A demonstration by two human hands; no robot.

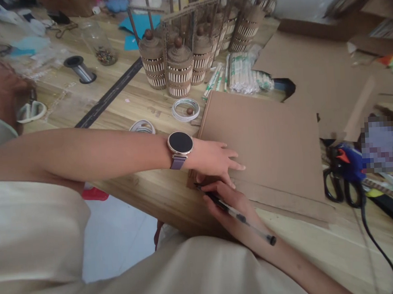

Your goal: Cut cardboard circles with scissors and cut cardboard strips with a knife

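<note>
My left hand [216, 160] lies with fingers spread on a brown cardboard sheet [265, 134], near its left edge. A round dark-faced watch [180, 142] is on that wrist. Just below, my right hand [230, 204] is closed around a clear-barrelled black pen [239, 217]. The pen's tip points left, at the near left corner of the cardboard; whether it touches the surface I cannot tell. Another cardboard layer [295, 212] shows along the sheet's near edge.
Cardboard lantern-like models [180, 69] stand behind, beside wrapped sticks [242, 72]. Tape rolls [185, 110] lie left of the sheet; scissors [343, 187], a blue glue gun [352, 163] and a cord lie right. Another person's hand [2, 82] is at left, by white-handled scissors [32, 112].
</note>
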